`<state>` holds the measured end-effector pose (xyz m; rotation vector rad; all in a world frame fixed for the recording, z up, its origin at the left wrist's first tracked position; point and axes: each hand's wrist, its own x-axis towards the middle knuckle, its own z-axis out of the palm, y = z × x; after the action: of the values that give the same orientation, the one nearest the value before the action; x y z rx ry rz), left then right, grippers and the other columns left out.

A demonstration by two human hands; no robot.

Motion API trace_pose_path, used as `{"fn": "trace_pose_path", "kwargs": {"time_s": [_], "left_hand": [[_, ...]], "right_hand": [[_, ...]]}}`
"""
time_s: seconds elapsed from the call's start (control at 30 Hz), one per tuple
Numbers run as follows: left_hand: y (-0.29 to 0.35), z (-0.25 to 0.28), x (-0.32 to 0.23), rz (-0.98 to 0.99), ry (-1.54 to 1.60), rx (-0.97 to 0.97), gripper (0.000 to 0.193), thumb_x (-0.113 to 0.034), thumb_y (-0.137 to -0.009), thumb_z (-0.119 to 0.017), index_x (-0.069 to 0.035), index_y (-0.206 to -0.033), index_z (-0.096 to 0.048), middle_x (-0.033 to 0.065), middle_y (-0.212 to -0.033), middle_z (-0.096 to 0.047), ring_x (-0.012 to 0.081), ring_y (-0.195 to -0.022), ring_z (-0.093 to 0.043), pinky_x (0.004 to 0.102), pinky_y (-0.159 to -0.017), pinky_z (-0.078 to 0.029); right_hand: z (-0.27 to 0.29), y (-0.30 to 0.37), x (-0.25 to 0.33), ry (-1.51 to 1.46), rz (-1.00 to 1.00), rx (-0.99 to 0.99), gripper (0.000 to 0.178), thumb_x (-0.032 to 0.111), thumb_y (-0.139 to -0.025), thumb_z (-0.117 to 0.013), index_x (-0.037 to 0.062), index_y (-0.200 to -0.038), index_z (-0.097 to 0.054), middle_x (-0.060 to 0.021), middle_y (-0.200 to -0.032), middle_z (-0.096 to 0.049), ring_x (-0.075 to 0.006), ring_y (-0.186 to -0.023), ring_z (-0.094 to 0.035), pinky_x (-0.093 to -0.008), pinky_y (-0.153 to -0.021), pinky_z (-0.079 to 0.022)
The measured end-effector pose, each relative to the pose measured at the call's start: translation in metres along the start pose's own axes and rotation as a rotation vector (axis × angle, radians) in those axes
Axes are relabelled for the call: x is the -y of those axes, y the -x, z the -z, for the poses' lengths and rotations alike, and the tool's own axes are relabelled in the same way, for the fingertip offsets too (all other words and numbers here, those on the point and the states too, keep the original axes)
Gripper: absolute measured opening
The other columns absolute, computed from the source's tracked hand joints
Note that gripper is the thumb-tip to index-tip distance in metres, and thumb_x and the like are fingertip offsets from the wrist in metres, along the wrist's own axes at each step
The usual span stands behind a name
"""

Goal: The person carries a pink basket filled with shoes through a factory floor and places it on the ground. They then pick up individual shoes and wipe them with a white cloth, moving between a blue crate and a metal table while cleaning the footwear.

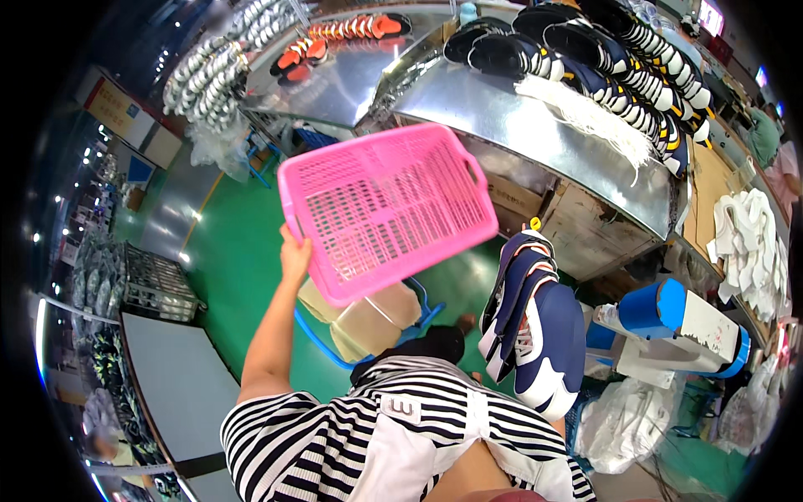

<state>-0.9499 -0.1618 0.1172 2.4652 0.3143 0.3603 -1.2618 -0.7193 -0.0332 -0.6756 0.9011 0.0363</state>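
My left hand (294, 258) grips the near left rim of a pink plastic basket (288, 188), which is tilted and held up over the floor. No items show inside its slotted bottom. On the right, a stack of navy and white shoe uppers (548, 322) hangs upright by my right arm (559, 427). These uppers cover most of my right hand, which seems closed on them from behind. A small yellow piece (535, 223) shows at the top of the stack. Below the basket stands a stool with a beige cushioned seat (381, 322) and blue legs.
A metal-topped workbench (477, 100) holds rows of shoe uppers (623, 67) and a bundle of white laces (585, 117). Orange pieces (360, 29) lie on another table. A blue and white machine (677, 322) and plastic bags (627, 422) are at right. A grey crate (159, 284) stands left.
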Motion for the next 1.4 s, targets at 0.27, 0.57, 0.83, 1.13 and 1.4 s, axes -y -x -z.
{"fn": "trace_pose_path", "kwargs": {"time_s": [0.27, 0.57, 0.83, 1.13, 1.4], "left_hand": [[-0.106, -0.002, 0.112, 0.480, -0.298, -0.020, 0.061, -0.034, -0.076, -0.058, 0.007, -0.116, -0.036, 0.0301, -0.106, -0.058, 0.0428, -0.101, -0.057, 0.0450, -0.088, -0.045], [-0.184, -0.016, 0.169, 0.723, -0.408, -0.079, 0.060, -0.032, -0.075, -0.053, 0.007, -0.117, -0.036, 0.0297, -0.109, -0.058, 0.0422, -0.103, -0.057, 0.0454, -0.089, -0.045], [-0.225, 0.022, 0.128, 0.624, -0.512, -0.170, 0.055, -0.030, -0.080, -0.048, 0.005, -0.119, -0.033, 0.0291, -0.102, -0.060, 0.0436, -0.097, -0.059, 0.0477, -0.085, -0.046], [-0.238, -0.011, 0.191, 0.730, -0.391, -0.351, 0.055, -0.029, -0.079, -0.052, 0.003, -0.118, -0.032, 0.0294, -0.099, -0.061, 0.0443, -0.094, -0.060, 0.0489, -0.086, -0.046], [-0.303, -0.199, 0.265, 0.780, -0.035, -0.465, 0.063, -0.028, -0.075, -0.061, 0.000, -0.123, -0.029, 0.0256, -0.097, -0.062, 0.0427, -0.092, -0.060, 0.0464, -0.082, -0.046]], "right_hand": [[-0.049, -0.054, 0.040, 0.158, -0.051, -0.113, 0.054, 0.000, -0.079, -0.063, 0.0055, -0.128, -0.042, -0.0102, -0.109, -0.060, -0.0212, -0.090, -0.063, -0.0327, -0.072, -0.054], [-0.137, -0.111, 0.091, 0.326, -0.108, -0.107, 0.053, 0.000, -0.079, -0.062, 0.0055, -0.128, -0.042, -0.0100, -0.108, -0.060, -0.0208, -0.089, -0.063, -0.0319, -0.070, -0.054], [-0.165, -0.133, 0.091, 0.340, -0.095, -0.081, 0.053, 0.001, -0.080, -0.062, 0.0055, -0.128, -0.042, -0.0098, -0.107, -0.060, -0.0204, -0.088, -0.063, -0.0312, -0.069, -0.054], [-0.188, -0.158, 0.066, 0.370, -0.130, -0.096, 0.052, 0.001, -0.080, -0.061, 0.0055, -0.128, -0.042, -0.0097, -0.106, -0.061, -0.0199, -0.086, -0.064, -0.0304, -0.067, -0.054], [-0.237, -0.202, 0.065, 0.470, -0.205, -0.198, 0.051, 0.001, -0.080, -0.061, 0.0055, -0.128, -0.042, -0.0095, -0.106, -0.061, -0.0195, -0.085, -0.064, -0.0297, -0.066, -0.054]]}}
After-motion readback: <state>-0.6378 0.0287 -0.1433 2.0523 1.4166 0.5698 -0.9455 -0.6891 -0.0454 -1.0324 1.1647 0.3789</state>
